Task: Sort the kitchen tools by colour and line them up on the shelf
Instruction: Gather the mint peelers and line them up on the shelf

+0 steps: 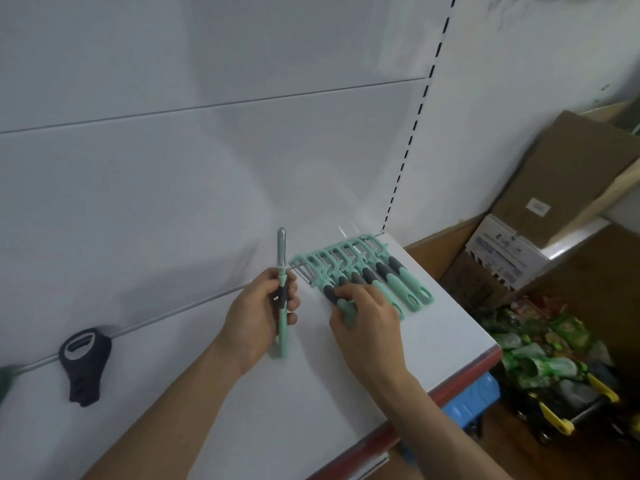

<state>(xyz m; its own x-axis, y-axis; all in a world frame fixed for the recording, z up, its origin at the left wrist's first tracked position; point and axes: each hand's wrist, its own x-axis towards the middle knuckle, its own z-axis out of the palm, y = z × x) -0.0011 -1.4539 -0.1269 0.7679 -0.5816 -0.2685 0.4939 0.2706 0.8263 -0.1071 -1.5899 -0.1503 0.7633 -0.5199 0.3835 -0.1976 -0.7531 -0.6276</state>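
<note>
Your left grip (258,310) is clenched round a mint-green peeler (283,325), held upright over the white shelf (294,410). Your right grip (367,317) pinches the handle of the nearest peeler (328,292) in the row (391,271) at the shelf's right end. These are slim, smooth plastic handles with dark rubbery sleeves and thin metal blades, lying against one another on a slick-looking surface. A sideways nudge could fan the row out or tangle the hooked heads.
</note>
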